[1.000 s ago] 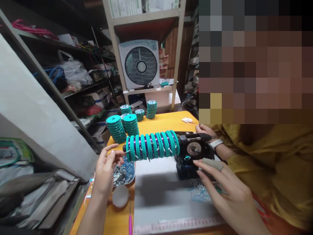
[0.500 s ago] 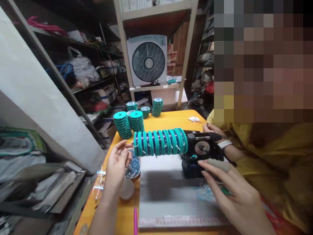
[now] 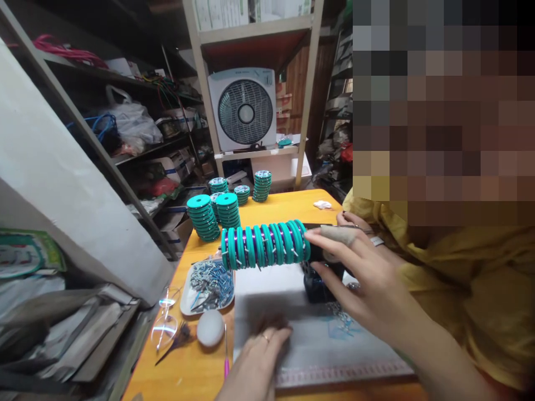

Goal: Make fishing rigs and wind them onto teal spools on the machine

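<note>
A row of teal ring-shaped spools [image 3: 267, 245], wound with dark purple line and stuck with small white pins, sits sideways on a black winding machine [image 3: 321, 281]. My right hand [image 3: 359, 267] is at the row's right end. Its index finger, wrapped in beige tape, touches or nearly touches the last spool; the thumb is apart below it, and the hand hides much of the machine. Low over the grey board [image 3: 301, 356], my left hand [image 3: 259, 356] wears a ring. Its fingers look stretched out and hold nothing I can see, though their tips are blurred.
Stacks of teal spools [image 3: 203, 217] stand at the back left. A white tray [image 3: 186, 303] of small pins, a white round lump [image 3: 210, 328], eyeglasses [image 3: 165, 323] and a pink-handled tool [image 3: 227, 367] lie left. A co-worker in a yellow sleeve [image 3: 434, 289] sits right, one hand behind the machine.
My left hand has left the spools' left end and dropped down and right over the board, uncovering the tray. My right hand has moved up and left to the spools' right end.
</note>
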`<move>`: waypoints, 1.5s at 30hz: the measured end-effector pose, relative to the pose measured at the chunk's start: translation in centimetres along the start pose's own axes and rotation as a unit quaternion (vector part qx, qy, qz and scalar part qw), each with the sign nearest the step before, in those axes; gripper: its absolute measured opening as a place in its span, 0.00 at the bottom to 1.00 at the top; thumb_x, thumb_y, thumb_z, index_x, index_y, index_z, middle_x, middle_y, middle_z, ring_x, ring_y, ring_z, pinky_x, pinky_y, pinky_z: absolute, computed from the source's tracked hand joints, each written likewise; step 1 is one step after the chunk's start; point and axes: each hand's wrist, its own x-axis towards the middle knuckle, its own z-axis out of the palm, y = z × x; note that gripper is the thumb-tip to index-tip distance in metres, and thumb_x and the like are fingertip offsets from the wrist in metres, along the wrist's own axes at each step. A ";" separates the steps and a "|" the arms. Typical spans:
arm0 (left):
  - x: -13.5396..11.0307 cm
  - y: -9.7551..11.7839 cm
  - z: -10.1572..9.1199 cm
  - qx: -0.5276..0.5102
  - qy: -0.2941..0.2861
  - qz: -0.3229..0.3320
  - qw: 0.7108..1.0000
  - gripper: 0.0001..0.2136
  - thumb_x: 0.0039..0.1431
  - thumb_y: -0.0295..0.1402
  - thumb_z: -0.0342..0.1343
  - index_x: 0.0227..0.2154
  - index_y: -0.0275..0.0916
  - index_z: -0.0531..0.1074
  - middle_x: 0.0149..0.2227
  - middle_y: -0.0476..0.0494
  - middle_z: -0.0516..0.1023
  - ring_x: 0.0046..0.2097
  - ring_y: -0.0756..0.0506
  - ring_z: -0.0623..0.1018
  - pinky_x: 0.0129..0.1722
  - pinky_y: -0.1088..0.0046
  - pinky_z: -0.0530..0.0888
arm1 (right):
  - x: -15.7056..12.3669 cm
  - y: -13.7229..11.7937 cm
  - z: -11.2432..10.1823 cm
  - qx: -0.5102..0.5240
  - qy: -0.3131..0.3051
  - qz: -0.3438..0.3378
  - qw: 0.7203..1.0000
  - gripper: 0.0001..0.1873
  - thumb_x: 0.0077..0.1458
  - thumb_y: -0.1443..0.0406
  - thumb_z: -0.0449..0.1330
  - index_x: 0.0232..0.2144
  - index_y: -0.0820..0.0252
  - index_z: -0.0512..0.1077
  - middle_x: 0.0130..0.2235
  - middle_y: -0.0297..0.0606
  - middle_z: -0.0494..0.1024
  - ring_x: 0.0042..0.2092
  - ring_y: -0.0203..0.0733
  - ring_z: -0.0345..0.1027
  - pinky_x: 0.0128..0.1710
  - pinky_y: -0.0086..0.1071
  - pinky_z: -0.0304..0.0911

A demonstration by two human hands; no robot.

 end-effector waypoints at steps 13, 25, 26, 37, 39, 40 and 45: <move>2.6 0.2 -10.1 -0.252 0.410 -0.061 0.875 0.13 0.64 0.32 0.51 0.51 0.44 0.65 0.54 0.42 0.70 0.56 0.43 0.71 0.56 0.63 0.68 | 4.0 -2.4 1.8 0.002 -0.102 -0.079 0.992 0.13 0.62 0.67 0.54 0.47 0.57 0.74 0.57 0.41 0.71 0.63 0.50 0.55 0.62 0.50 0.54; 3.7 0.9 -10.2 -0.284 0.399 -0.024 0.871 0.16 0.64 0.30 0.51 0.54 0.43 0.62 0.57 0.39 0.68 0.59 0.42 0.70 0.59 0.59 0.67 | 6.4 -4.0 3.6 0.030 -0.115 -0.107 0.987 0.20 0.58 0.74 0.48 0.49 0.63 0.73 0.46 0.44 0.77 0.49 0.47 0.67 0.61 0.51 0.54; 3.7 0.9 -10.2 -0.287 0.398 -0.027 0.871 0.16 0.64 0.30 0.51 0.54 0.42 0.63 0.57 0.39 0.68 0.58 0.42 0.70 0.58 0.60 0.67 | 6.4 -4.0 3.5 0.042 -0.098 -0.099 0.989 0.20 0.58 0.74 0.48 0.49 0.63 0.73 0.45 0.44 0.77 0.48 0.47 0.67 0.58 0.50 0.58; 3.2 0.5 -10.5 -0.289 0.401 -0.049 0.868 0.16 0.62 0.32 0.53 0.53 0.44 0.64 0.58 0.42 0.67 0.57 0.43 0.70 0.57 0.63 0.67 | 5.8 -0.6 -0.5 0.056 -0.007 0.029 0.998 0.27 0.55 0.77 0.47 0.54 0.55 0.69 0.55 0.40 0.71 0.56 0.47 0.66 0.55 0.44 0.63; 3.2 0.4 -10.5 -0.291 0.403 -0.052 0.866 0.17 0.62 0.33 0.54 0.53 0.44 0.64 0.58 0.41 0.68 0.57 0.43 0.70 0.57 0.63 0.67 | 5.2 -0.1 -1.5 0.032 -0.030 0.039 0.998 0.26 0.57 0.75 0.48 0.55 0.54 0.68 0.55 0.39 0.71 0.57 0.46 0.65 0.56 0.44 0.62; 3.2 0.4 -10.5 -0.291 0.403 -0.052 0.866 0.17 0.62 0.33 0.54 0.53 0.44 0.64 0.57 0.41 0.68 0.58 0.42 0.70 0.57 0.64 0.67 | 5.0 0.1 -1.9 0.020 -0.050 0.038 0.998 0.26 0.58 0.74 0.49 0.56 0.53 0.67 0.56 0.40 0.70 0.58 0.47 0.64 0.57 0.45 0.61; 3.1 0.8 -10.0 -0.286 0.403 -0.053 0.868 0.16 0.62 0.31 0.53 0.52 0.45 0.64 0.57 0.42 0.67 0.59 0.43 0.68 0.57 0.65 0.67 | 4.5 0.5 -1.5 -0.034 -0.184 -0.007 0.982 0.37 0.56 0.66 0.60 0.66 0.54 0.54 0.58 0.45 0.67 0.61 0.52 0.57 0.58 0.48 0.60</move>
